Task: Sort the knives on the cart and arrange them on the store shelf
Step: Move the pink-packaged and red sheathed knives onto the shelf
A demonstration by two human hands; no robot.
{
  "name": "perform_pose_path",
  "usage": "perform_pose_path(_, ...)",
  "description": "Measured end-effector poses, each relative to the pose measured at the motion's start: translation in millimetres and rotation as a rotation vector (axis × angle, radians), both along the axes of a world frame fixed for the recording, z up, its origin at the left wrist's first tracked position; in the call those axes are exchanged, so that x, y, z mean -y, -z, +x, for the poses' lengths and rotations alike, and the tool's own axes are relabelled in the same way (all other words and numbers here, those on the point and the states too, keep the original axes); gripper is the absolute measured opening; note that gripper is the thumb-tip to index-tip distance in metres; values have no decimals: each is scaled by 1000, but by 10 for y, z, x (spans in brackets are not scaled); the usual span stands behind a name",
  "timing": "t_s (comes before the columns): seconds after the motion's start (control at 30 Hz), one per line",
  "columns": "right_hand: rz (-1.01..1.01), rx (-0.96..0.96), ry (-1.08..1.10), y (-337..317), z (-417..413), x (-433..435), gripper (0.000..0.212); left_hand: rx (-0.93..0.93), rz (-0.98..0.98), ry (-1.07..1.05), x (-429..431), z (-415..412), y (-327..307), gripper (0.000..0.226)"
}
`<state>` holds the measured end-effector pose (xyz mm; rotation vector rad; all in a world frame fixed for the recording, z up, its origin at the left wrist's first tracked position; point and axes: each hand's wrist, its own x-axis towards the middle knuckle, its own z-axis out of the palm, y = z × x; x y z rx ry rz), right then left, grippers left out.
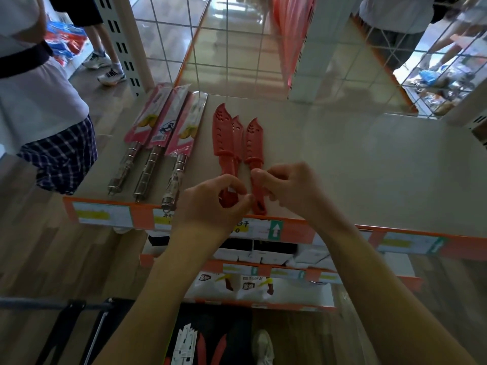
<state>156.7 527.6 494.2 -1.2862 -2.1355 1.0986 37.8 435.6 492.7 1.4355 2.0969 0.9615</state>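
Observation:
Three red sheathed knives lie side by side on the beige shelf (355, 164), tips pointing away from me. My left hand (210, 204) curls round the handle end of the left red knife (222, 135). My right hand (287, 188) pinches the handle of the right red knife (254, 139). A third red knife (238, 127) lies between them, partly covered by the left one. To the left, three steel-handled knives in pink packaging (163, 133) lie in a row. Below, on the cart (79, 327), more red knives (218, 349) and white packs (185, 343) are visible.
A person in a white top and plaid shorts (52, 133) stands close at the shelf's left end. A wire grid panel (237, 48) backs the shelf. Orange price strips (263, 227) line the front edge. Lower shelves hold packaged goods (250, 285).

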Motion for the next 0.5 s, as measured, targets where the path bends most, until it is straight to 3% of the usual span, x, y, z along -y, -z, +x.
perform_pose_path(0.13,-320,-196,37,-42,-16,30,25,47,36,38,-11,100,-18,22)
perform_pose_path(0.27,-499,-268,86,-42,33,15,21,123,33,97,-31,206,0,10)
perform_pose_path(0.37,-568,-329,89,-52,83,-9,15,121,33,144,-64,273,3,9)
perform_pose_path(0.5,-513,-301,137,-61,141,-80,11,110,36,184,-108,327,15,13)
